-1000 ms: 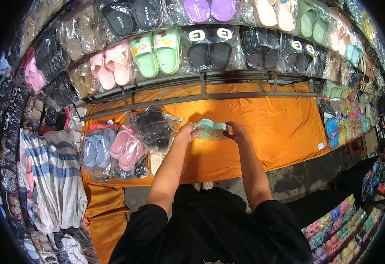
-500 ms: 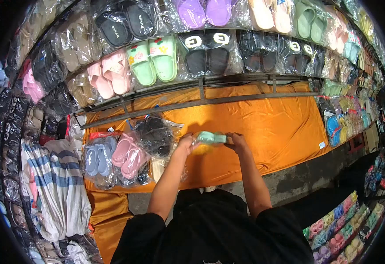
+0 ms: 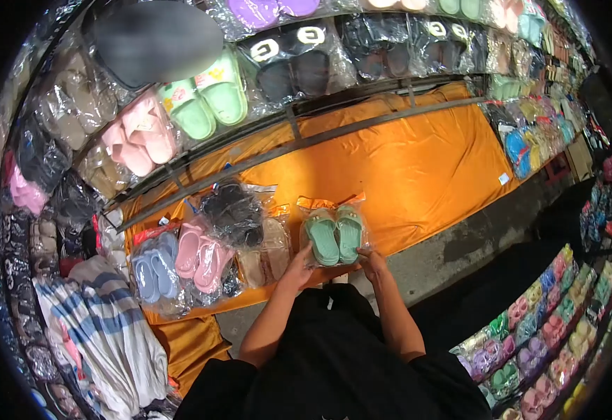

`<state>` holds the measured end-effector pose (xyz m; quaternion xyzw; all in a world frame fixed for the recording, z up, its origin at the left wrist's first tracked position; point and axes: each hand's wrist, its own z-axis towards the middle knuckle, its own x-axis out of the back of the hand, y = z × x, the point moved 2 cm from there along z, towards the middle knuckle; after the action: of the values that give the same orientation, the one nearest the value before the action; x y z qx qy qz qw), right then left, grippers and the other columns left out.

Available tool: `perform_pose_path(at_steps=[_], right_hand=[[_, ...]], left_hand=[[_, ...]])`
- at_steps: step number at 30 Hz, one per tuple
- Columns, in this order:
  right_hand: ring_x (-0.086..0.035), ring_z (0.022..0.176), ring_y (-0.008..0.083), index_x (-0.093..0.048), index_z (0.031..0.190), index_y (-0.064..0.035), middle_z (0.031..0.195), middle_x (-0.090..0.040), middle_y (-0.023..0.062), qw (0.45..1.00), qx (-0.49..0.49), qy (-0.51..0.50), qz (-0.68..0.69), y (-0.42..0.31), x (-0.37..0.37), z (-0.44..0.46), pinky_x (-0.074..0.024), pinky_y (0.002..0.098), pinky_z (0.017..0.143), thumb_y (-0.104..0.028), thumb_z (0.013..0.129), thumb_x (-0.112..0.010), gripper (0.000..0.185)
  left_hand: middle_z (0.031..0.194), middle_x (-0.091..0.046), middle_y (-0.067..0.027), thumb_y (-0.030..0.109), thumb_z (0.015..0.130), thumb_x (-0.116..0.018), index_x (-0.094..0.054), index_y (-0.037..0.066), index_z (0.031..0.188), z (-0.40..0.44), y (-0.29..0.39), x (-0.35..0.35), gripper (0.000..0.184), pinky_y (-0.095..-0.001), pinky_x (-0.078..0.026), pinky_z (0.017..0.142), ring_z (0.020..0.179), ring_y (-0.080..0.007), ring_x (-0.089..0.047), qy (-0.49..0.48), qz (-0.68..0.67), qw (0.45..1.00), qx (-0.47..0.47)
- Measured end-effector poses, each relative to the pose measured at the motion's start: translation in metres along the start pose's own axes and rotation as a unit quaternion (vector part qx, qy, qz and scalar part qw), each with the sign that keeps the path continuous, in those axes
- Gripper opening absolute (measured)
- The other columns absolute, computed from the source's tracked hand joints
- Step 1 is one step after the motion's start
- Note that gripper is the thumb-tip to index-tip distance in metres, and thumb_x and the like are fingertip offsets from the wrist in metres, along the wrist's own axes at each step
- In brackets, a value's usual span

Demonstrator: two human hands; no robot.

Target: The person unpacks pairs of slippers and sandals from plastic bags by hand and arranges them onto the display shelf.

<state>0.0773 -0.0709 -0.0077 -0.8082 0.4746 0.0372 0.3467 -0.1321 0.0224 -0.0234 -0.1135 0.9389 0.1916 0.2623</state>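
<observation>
- Rounded green slippers (image 3: 323,239) are turned footbed-up, brought nearer cloth's front edge
- Crinkly clear bag (image 3: 336,234) is pinched by fingers of left hand (image 3: 301,266), right hand (image 3: 373,263)
- Pair is held over glossy orange cloth (image 3: 418,175)

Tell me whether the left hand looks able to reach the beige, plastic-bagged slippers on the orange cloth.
Probably yes: the left hand is close beside the beige slippers, with nothing visible between them. It holds the pale-green, plastic-bagged slippers, though, so must likely let go first.
</observation>
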Motion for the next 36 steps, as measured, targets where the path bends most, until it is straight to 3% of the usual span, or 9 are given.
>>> perform_pose_path(at_steps=[4,5,13,20,27,29,30,34,36], right_hand=[[-0.057,0.097,0.0251,-0.049,0.125,-0.0053,0.114,-0.058,0.0089,0.998,-0.006,0.051,0.028,0.017,0.014,0.006,-0.0440,0.0387,0.079,0.005,0.078,-0.061,0.049],[-0.057,0.097,0.0247,-0.050,0.124,-0.0053,0.113,-0.059,0.0088,0.998,0.037,0.055,0.011,0.020,0.017,0.003,-0.0443,0.0387,0.079,0.006,0.077,-0.061,0.050],[-0.060,0.094,0.0259,-0.050,0.124,-0.0029,0.112,-0.060,0.0106,0.980,0.099,0.170,0.016,0.023,0.089,-0.043,-0.0502,0.0394,0.076,0.013,0.074,-0.059,0.054],[-0.061,0.088,0.0231,-0.049,0.122,-0.0027,0.106,-0.060,0.0100,0.971,0.172,0.168,0.009,-0.037,0.162,-0.073,-0.0505,0.0331,0.069,0.012,0.072,-0.060,0.053],[-0.053,0.068,0.0139,-0.051,0.112,-0.0072,0.087,-0.057,0.0048,0.941,0.285,0.176,0.036,-0.112,0.263,-0.099,-0.0422,0.0270,0.056,0.014,0.070,-0.057,0.047],[-0.056,0.077,0.0163,-0.053,0.111,-0.0058,0.092,-0.059,0.0050,0.939,0.280,0.194,0.051,-0.125,0.297,-0.098,-0.0446,0.0289,0.065,0.014,0.069,-0.057,0.047],[-0.058,0.086,0.0188,-0.054,0.110,-0.0044,0.097,-0.061,0.0052,0.938,0.272,0.206,0.062,-0.132,0.312,-0.097,-0.0471,0.0309,0.074,0.014,0.067,-0.058,0.047],[-0.059,0.084,0.0193,-0.053,0.108,-0.0046,0.096,-0.061,0.0060,0.932,0.277,0.216,0.084,-0.137,0.347,-0.088,-0.0473,0.0312,0.073,0.014,0.066,-0.056,0.046],[-0.056,0.074,0.0167,-0.051,0.105,-0.0050,0.090,-0.058,0.0057,0.934,0.265,0.223,0.089,-0.145,0.357,-0.082,-0.0448,0.0287,0.061,0.014,0.065,-0.056,0.045]], left_hand=[[0.115,-0.059,-0.0098,0.019,0.083,-0.072,-0.050,0.005,0.126,0.003,-0.017,-0.003,0.050,-0.0371,-0.046,0.093,0.107,-0.0229,-0.056,-0.040,0.148,0.988,0.017],[0.124,-0.052,-0.0133,0.017,0.086,-0.069,-0.044,-0.001,0.127,0.004,-0.022,-0.008,0.051,-0.0382,-0.040,0.107,0.117,-0.0252,-0.050,-0.071,0.145,0.986,0.039],[0.116,-0.054,-0.0163,-0.002,0.079,-0.060,-0.044,-0.003,0.123,0.030,-0.080,-0.036,0.047,-0.0399,-0.046,0.095,0.105,-0.0289,-0.055,-0.091,0.171,0.977,0.087],[0.100,-0.059,-0.0111,-0.002,0.073,-0.059,-0.052,-0.002,0.112,0.074,-0.132,-0.123,0.040,-0.0352,-0.047,0.082,0.092,-0.0243,-0.058,-0.178,0.136,0.963,0.153],[0.118,-0.054,-0.0164,-0.009,0.072,-0.051,-0.044,-0.003,0.125,0.102,-0.218,-0.220,0.054,-0.0422,-0.045,0.097,0.109,-0.0309,-0.055,-0.203,0.163,0.945,0.200],[0.118,-0.055,-0.0142,-0.011,0.070,-0.052,-0.045,0.000,0.125,0.084,-0.238,-0.262,0.057,-0.0458,-0.044,0.097,0.111,-0.0326,-0.053,-0.170,0.202,0.941,0.212],[0.118,-0.055,-0.0142,-0.011,0.070,-0.052,-0.045,0.000,0.125,0.091,-0.248,-0.274,0.057,-0.0458,-0.044,0.097,0.111,-0.0326,-0.053,-0.171,0.204,0.940,0.214],[0.116,-0.055,-0.0101,-0.013,0.067,-0.052,-0.045,0.006,0.126,0.114,-0.267,-0.307,0.062,-0.0407,-0.045,0.095,0.111,-0.0295,-0.053,-0.266,0.222,0.924,0.162],[0.116,-0.056,-0.0087,-0.014,0.066,-0.052,-0.046,0.008,0.126,0.126,-0.275,-0.318,0.064,-0.0385,-0.045,0.093,0.111,-0.0278,-0.053,-0.289,0.233,0.920,0.128]])
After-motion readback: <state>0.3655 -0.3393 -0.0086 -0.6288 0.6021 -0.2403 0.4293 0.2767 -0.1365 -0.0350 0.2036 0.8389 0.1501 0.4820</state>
